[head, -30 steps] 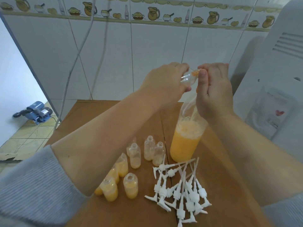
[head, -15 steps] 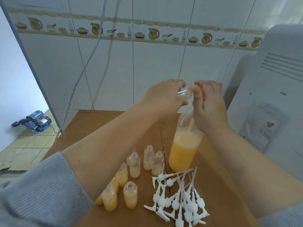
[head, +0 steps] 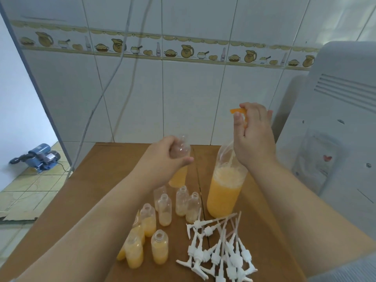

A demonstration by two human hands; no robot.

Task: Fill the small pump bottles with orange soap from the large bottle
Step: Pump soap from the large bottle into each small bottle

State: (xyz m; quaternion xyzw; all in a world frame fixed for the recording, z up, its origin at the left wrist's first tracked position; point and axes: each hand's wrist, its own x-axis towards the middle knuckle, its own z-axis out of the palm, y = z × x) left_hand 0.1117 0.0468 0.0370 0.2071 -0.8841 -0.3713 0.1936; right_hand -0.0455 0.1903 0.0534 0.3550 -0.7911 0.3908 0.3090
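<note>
Lowered from the orange pump nozzle [head: 238, 111], a filled small bottle [head: 180, 159] sits gripped in the left hand [head: 169, 157]; the right hand [head: 252, 135] clasps the pump atop the large bottle [head: 224, 192]. Light, likely soap-slick plastic: hold mid-body.

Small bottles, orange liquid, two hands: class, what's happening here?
A person is filling pump bottles with soap. The left hand holds a small bottle, partly filled, beside the large bottle. The right hand grips its orange pump top. Open small bottles and loose white pumps wait on the table.
</note>
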